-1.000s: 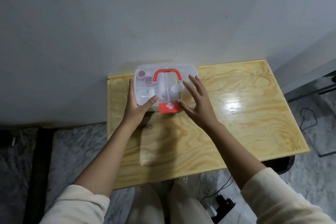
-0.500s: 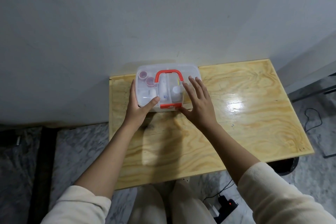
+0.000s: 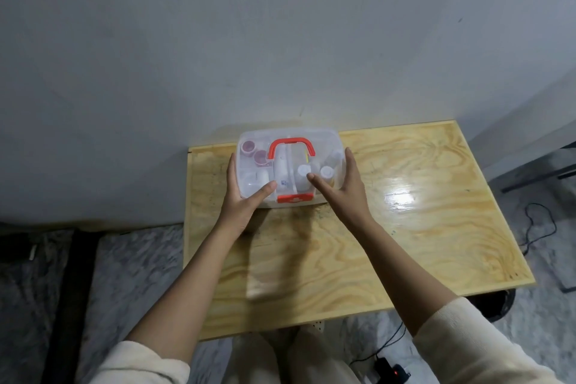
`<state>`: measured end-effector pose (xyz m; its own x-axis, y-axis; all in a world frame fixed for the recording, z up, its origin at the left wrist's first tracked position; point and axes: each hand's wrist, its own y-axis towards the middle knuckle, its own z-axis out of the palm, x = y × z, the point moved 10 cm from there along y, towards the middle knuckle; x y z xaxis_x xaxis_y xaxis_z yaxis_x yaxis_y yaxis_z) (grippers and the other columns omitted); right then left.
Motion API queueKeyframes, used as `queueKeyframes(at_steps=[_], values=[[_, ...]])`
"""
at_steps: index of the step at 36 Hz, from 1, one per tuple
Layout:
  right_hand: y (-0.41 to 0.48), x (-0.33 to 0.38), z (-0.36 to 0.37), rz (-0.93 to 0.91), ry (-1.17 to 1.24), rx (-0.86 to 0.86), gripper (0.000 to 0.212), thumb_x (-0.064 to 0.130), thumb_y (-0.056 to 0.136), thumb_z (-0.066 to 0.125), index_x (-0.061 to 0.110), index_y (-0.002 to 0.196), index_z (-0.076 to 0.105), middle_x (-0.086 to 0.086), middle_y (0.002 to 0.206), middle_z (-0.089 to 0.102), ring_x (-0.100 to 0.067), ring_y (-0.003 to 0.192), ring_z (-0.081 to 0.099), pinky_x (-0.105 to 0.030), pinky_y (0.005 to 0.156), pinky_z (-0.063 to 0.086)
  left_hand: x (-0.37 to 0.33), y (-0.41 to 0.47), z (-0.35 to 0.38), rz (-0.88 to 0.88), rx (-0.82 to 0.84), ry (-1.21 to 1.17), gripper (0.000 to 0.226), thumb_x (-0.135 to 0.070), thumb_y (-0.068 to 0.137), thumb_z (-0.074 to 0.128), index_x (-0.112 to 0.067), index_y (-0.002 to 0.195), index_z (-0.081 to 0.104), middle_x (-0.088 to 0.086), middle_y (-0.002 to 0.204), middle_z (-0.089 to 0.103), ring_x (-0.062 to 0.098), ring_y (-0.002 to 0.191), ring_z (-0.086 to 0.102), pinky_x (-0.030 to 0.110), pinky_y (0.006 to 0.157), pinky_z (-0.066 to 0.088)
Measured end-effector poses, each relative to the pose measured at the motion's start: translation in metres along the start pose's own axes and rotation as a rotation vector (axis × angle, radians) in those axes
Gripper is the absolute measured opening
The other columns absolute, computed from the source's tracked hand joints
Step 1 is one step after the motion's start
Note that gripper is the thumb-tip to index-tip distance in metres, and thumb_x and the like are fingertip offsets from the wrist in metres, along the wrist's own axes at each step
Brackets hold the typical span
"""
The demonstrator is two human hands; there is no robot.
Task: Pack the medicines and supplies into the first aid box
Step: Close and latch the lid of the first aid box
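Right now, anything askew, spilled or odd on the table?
Nothing stands out. The box sits flat at the table's far edge, lid on, red latch down, contents inside. Left hand and right hand grip its sides. No loose items or spills visible.
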<state>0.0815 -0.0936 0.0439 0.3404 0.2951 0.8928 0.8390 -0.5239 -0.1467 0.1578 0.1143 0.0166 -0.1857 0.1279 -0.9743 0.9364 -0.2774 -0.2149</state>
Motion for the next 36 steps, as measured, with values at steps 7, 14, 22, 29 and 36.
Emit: queueKeyframes(at_steps=[7, 14, 22, 29, 36], values=[[0.009, -0.007, -0.039, -0.009, 0.073, -0.016, 0.080, 0.030, 0.077, 0.073, 0.019, 0.141, 0.026, 0.007, 0.132, 0.041, -0.001, 0.116, 0.034, 0.002, 0.082, 0.032, -0.007, 0.009, 0.040, 0.025, 0.037, -0.027, 0.089, -0.010, 0.082, 0.072, -0.023, 0.151, 0.017, -0.026, 0.138, 0.028, -0.039, 0.106, 0.028, -0.008, 0.080, 0.030], [0.039, -0.018, -0.061, 0.031, 0.053, -0.014, 0.093, 0.043, 0.074, 0.073, 0.020, 0.145, 0.019, -0.001, 0.153, 0.028, -0.018, 0.139, 0.029, -0.029, 0.103, 0.030, -0.017, 0.026, 0.072, 0.029, 0.030, -0.021, 0.088, -0.012, 0.083, 0.072, -0.023, 0.150, 0.016, -0.020, 0.140, 0.026, -0.004, 0.128, 0.027, -0.009, 0.079, 0.030], [0.061, -0.009, -0.066, -0.001, 0.048, 0.024, 0.086, 0.039, 0.077, 0.071, 0.021, 0.144, 0.020, -0.002, 0.152, 0.028, -0.016, 0.135, 0.032, -0.025, 0.097, 0.030, -0.015, 0.042, 0.080, 0.010, 0.017, 0.008, 0.088, -0.015, 0.083, 0.072, -0.025, 0.150, 0.015, -0.031, 0.135, 0.028, -0.023, 0.118, 0.031, -0.008, 0.083, 0.030], [0.062, -0.005, -0.063, -0.024, 0.038, 0.060, 0.078, 0.043, 0.075, 0.072, 0.025, 0.138, 0.028, -0.002, 0.143, 0.038, -0.015, 0.125, 0.041, -0.026, 0.092, 0.039, -0.012, 0.046, 0.080, 0.009, 0.022, 0.058, 0.087, -0.014, 0.085, 0.070, -0.025, 0.150, 0.013, -0.030, 0.132, 0.026, -0.019, 0.118, 0.031, -0.009, 0.078, 0.030], [0.062, -0.005, -0.064, -0.027, -0.081, 0.074, 0.084, 0.044, 0.080, 0.066, 0.023, 0.144, 0.016, -0.007, 0.153, 0.025, -0.024, 0.138, 0.029, -0.030, 0.100, 0.031, -0.015, 0.045, 0.078, -0.003, 0.064, 0.115, 0.090, -0.026, 0.084, 0.071, -0.030, 0.150, 0.010, -0.019, 0.143, 0.022, 0.001, 0.133, 0.026, 0.018, 0.102, 0.030]])
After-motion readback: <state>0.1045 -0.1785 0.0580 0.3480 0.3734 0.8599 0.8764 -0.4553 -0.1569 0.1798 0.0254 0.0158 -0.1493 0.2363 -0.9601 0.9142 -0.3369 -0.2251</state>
